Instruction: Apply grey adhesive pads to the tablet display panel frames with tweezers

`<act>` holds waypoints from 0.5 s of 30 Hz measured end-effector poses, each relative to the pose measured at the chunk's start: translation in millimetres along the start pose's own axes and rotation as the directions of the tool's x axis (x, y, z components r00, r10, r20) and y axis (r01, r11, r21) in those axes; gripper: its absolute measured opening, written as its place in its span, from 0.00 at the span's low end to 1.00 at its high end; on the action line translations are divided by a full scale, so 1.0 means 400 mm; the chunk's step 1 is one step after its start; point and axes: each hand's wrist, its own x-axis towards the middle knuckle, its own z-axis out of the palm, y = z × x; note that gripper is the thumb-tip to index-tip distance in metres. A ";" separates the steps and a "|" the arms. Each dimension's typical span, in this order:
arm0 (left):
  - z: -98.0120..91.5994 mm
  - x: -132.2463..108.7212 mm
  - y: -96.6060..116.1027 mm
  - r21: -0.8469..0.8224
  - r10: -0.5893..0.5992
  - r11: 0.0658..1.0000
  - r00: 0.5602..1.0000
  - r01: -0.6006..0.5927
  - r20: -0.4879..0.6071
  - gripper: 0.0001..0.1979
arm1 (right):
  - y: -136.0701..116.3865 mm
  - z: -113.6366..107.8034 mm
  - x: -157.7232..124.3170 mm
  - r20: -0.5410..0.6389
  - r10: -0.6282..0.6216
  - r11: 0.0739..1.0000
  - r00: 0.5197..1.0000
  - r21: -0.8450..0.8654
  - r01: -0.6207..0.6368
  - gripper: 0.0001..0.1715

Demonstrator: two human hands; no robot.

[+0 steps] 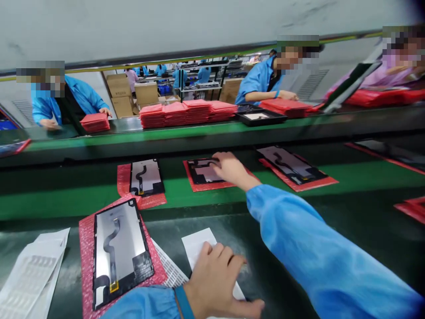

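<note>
Left hand (pixel 212 283) lies at 6 o'clock, its fingers (pixel 219 257) slightly spread and pressed flat on a white paper sheet (pixel 195 241), apparently pinning the sheet to the dark table (pixel 212 221) rather than gripping it. Right hand (pixel 230 169) extends to 12 o'clock, with its fingers held together and resting on a black-framed display panel (pixel 202 173) seated on a red foam pouch (pixel 199 188); whether they pinch the panel's edge, I cannot tell. A second display panel (pixel 116 248) rests on a pink bubble pouch (pixel 86 261) at 10 o'clock, close to the left hand. Two further panels (pixel 146 177) (pixel 290 166) sit on pouches along the green belt (pixel 66 197), well apart (presumably to prevent contact between units). Stacked red pouches (pixel 186 110) stand on the far belt at 12 o'clock, seemingly staged within a co-worker's (pixel 255 79) reach.
</note>
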 end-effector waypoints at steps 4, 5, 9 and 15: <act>-0.010 0.011 0.009 -0.026 0.024 0.999 0.999 -0.024 -0.030 0.24 | 0.069 0.026 -0.060 -0.001 -0.012 0.998 1.000 -0.054 0.012 0.12; -0.016 0.014 0.016 -0.037 0.037 0.999 0.998 -0.039 -0.048 0.21 | 0.084 0.022 -0.091 -0.009 -0.010 0.998 1.000 -0.066 0.010 0.07; -0.099 0.024 0.041 -0.044 0.078 0.995 0.984 -0.086 -0.160 0.10 | 0.107 -0.012 -0.221 0.025 -0.051 0.996 0.998 -0.070 0.053 0.10; -0.476 0.047 -0.126 0.306 -0.350 0.868 0.918 0.392 -0.184 0.18 | 0.094 -0.038 -0.280 0.116 -0.105 0.994 0.988 -0.025 0.108 0.14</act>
